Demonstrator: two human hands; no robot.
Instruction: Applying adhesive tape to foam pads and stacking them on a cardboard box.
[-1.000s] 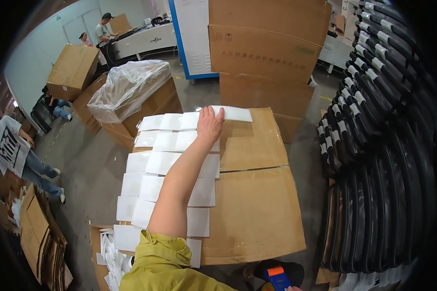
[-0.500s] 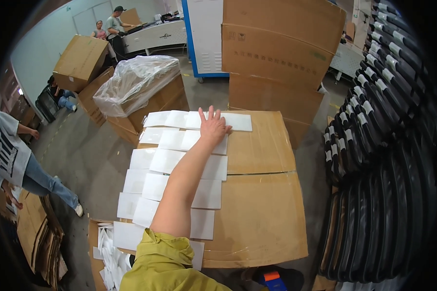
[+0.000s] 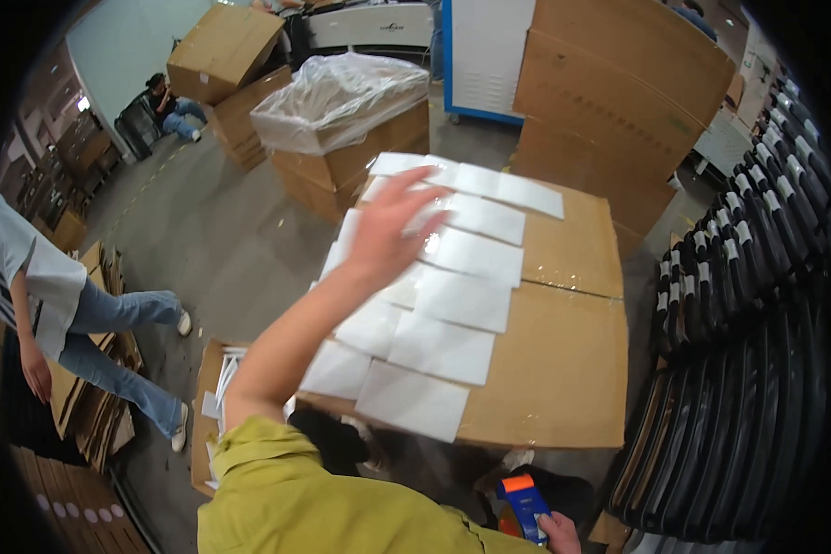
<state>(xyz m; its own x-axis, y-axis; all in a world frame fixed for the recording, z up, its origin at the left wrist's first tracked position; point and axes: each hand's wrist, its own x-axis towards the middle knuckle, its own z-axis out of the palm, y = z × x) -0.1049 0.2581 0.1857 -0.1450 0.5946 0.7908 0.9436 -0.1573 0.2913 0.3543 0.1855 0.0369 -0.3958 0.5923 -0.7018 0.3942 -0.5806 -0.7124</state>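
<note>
Your left hand (image 3: 392, 226) is spread open with loose fingers and grasps nothing; it hovers over the white sheets (image 3: 443, 295), and its motion blur makes it hard to tell if the fingertips touch the paper. Your right hand (image 3: 560, 533) is cut off at the lower edge; only some fingers show, closed around a blue handheld device with an orange top (image 3: 523, 505). The lower part of this device is hidden behind your yellow-green sleeve (image 3: 295, 499).

The white sheets lie flat on the large cardboard box (image 3: 563, 369), overlapping like tiles. They cover the left part of its top and run in a long band from the near edge to the far edge, with one row turning right along the far edge. Each sheet has its long side across the band.

Behind the box stands a plastic-covered carton (image 3: 342, 102). At your right are stacks of black trays (image 3: 739, 369). At the left a person (image 3: 65, 305) is partly out of the frame.
</note>
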